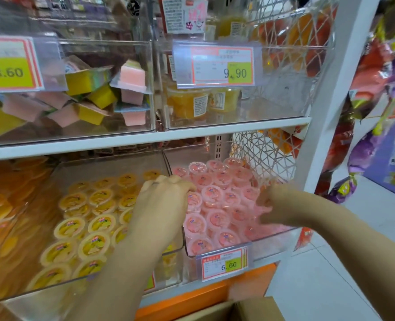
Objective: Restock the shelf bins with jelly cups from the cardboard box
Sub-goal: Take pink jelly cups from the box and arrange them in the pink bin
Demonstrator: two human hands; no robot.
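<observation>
Jelly cups (217, 218) pink, R bin (270, 246); yellow cups (94, 244) L bin (53, 286); L hand (161, 205), R hand (267, 205) grip unclear.

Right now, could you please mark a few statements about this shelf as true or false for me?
1. The right hand is over the pink jelly cups. True.
2. The pink bin's price tag reads 9.90. False: that price tag reads 6.60.
3. Yellow jelly cups lie left of the pink ones. True.
4. The cardboard box sits on the upper shelf. False: the cardboard box lies at the frame's bottom edge.
</observation>
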